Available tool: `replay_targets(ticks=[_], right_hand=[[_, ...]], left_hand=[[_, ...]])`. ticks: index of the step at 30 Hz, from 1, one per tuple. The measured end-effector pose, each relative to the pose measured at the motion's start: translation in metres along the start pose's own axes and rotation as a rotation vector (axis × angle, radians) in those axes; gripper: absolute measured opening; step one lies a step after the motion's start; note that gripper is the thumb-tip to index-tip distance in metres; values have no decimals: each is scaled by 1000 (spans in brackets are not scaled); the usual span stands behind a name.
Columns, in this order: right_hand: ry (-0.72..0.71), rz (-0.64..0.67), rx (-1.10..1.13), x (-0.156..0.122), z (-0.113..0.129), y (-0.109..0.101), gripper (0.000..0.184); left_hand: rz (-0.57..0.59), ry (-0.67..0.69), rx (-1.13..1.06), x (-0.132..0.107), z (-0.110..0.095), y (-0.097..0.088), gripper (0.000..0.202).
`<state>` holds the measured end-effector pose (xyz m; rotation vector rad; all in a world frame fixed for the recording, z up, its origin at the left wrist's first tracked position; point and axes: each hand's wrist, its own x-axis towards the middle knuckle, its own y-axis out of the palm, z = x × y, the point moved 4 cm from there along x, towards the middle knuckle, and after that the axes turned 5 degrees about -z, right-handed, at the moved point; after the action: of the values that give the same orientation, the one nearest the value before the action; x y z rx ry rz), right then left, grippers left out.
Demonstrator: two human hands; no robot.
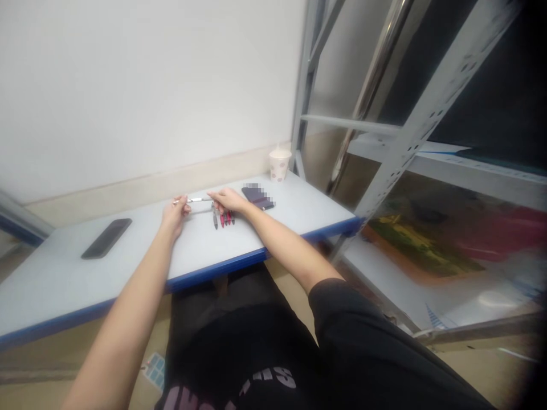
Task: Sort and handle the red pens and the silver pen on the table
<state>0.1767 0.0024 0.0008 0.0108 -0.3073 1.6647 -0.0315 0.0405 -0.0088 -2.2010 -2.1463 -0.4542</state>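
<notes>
Both my hands hold one thin white pen (197,200) level above the pale blue-edged table (51,279). My left hand (174,213) pinches its left end with fingers closed. My right hand (228,200) grips its right end, fingers curled. Under my right hand lie several pens (223,217) side by side, some grey and some red. Just beyond my right hand rests a dark purple phone-like object (257,197).
A black phone (106,238) lies flat on the table's left part. A paper cup (280,164) stands at the back right corner by the wall. A grey metal shelving rack (410,136) rises close on the right. My dark-clothed lap sits under the table's front edge.
</notes>
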Motion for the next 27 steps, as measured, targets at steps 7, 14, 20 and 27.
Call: replay_targets(ticks=[7,14,20,27], right_hand=[[-97,-40,-50,-7,21,0,23],[-58,30,-150,-9,18,4,38],[-105,1,-160,-8,17,4,34],[-197,-141,-161,-4,19,-3,10]], left_hand=[[-47,15,7,-7,-10,3,50],[-74,41,43,-8,-11,3,51],[-161,52,65,-5,-6,-2,50],[-215,48,89,0,-2,-8,47]])
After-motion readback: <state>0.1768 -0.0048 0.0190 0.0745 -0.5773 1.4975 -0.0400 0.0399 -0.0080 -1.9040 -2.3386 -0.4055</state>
